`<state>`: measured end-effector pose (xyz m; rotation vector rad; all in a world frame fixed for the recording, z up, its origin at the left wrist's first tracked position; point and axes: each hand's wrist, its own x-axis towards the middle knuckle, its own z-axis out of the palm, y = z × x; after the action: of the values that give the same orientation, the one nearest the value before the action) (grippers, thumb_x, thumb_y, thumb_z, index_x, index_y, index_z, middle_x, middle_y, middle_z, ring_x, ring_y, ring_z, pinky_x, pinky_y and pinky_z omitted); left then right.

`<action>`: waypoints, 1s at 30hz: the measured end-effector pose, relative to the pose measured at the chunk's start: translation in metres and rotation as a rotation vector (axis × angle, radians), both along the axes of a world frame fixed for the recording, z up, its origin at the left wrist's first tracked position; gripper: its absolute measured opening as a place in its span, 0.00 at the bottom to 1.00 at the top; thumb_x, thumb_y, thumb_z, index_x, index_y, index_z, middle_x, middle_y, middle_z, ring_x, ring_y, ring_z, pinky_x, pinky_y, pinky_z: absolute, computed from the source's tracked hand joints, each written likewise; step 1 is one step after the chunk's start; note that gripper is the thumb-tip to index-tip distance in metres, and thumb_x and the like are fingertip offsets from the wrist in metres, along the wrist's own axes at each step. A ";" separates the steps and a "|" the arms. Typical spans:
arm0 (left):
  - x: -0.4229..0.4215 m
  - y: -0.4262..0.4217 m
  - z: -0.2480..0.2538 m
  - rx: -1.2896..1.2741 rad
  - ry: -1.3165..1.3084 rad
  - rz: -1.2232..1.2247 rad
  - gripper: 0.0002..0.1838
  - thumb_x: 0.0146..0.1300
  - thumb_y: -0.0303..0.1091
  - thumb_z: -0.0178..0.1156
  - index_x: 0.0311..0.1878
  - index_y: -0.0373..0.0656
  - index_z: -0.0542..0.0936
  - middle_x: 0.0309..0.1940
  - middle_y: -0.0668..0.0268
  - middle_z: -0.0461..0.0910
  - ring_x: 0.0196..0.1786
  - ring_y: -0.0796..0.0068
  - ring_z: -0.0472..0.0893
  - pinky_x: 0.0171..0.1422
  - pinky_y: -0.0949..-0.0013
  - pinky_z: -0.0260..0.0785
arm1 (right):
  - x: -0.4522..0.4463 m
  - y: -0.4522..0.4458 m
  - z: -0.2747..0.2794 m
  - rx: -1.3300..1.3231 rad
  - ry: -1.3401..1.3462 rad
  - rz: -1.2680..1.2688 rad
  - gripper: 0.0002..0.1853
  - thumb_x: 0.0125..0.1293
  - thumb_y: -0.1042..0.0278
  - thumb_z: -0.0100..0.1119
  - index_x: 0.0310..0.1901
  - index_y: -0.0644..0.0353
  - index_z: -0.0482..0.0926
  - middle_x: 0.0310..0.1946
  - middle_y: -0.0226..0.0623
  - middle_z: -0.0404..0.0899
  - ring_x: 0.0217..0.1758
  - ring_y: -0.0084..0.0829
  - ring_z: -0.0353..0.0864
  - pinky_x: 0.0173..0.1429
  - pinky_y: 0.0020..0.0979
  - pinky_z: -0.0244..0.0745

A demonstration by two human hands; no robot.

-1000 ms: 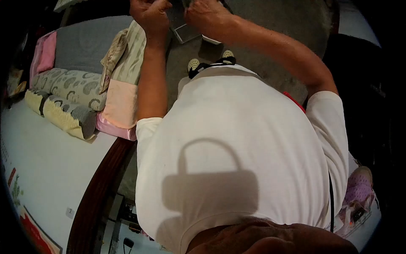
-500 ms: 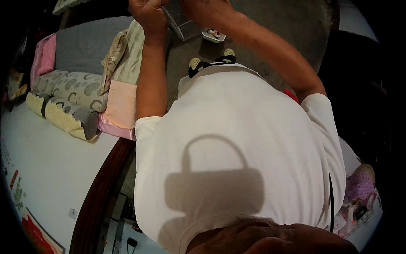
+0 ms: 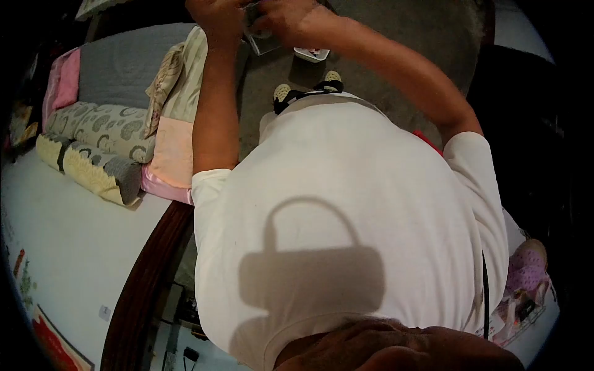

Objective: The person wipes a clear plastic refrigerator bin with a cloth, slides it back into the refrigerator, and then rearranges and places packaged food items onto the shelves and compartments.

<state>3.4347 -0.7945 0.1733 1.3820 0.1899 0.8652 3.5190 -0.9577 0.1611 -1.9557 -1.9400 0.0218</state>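
Observation:
At the top edge, my left hand [image 3: 216, 13] is partly cut off by the frame, its fingers closed at the side of a clear, straight-edged plastic piece, perhaps a box [image 3: 265, 44]. My right hand [image 3: 292, 20] is right beside it, with curled fingers over the clear piece. Something small and greyish shows between the two hands, too dark to name. Below my right hand is a small white tray [image 3: 311, 55] with reddish and pale bits in it.
To the left stands a couch [image 3: 130, 62] with a grey cover, a patterned bolster [image 3: 102, 127] and folded cloths. A dark wooden rail [image 3: 145, 290] curves at lower left. My shoes [image 3: 307, 86] stand on the dark floor. A pink dotted shoe [image 3: 529, 266] lies at right.
My right hand has shifted slightly left and down, closer to my left hand, and covers more of the clear piece. The clear piece has moved up a little.

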 end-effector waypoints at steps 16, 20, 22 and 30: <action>0.011 0.025 0.012 0.059 -0.131 0.021 0.34 0.58 0.21 0.61 0.72 0.37 0.72 0.60 0.56 0.79 0.44 0.72 0.82 0.40 0.71 0.77 | 0.015 0.003 0.081 0.267 0.021 -0.367 0.14 0.63 0.71 0.64 0.50 0.66 0.79 0.46 0.53 0.79 0.52 0.54 0.79 0.58 0.49 0.76; 0.020 0.024 0.011 0.075 -0.237 0.082 0.35 0.57 0.19 0.58 0.72 0.37 0.72 0.60 0.58 0.78 0.47 0.72 0.81 0.41 0.70 0.78 | -0.001 -0.003 0.065 -0.155 -0.483 -0.182 0.21 0.65 0.65 0.63 0.53 0.74 0.81 0.49 0.53 0.80 0.58 0.47 0.77 0.61 0.42 0.73; 0.022 0.021 0.009 0.054 -0.334 0.109 0.35 0.56 0.20 0.58 0.72 0.37 0.73 0.59 0.60 0.79 0.48 0.72 0.80 0.41 0.69 0.78 | -0.007 -0.007 0.067 -0.262 -0.521 -0.141 0.20 0.65 0.64 0.63 0.52 0.72 0.82 0.49 0.53 0.80 0.57 0.46 0.78 0.60 0.41 0.73; 0.017 0.023 0.000 0.034 -0.141 0.050 0.33 0.57 0.19 0.57 0.70 0.38 0.74 0.62 0.57 0.78 0.54 0.66 0.82 0.46 0.67 0.80 | 0.011 -0.012 0.073 -0.442 -0.244 -0.046 0.16 0.64 0.63 0.64 0.43 0.69 0.85 0.43 0.50 0.84 0.50 0.50 0.82 0.55 0.44 0.77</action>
<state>3.4515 -0.7716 0.1734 1.3470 0.1021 1.0076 3.5300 -0.9694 0.2340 -2.3787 -2.1894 0.2281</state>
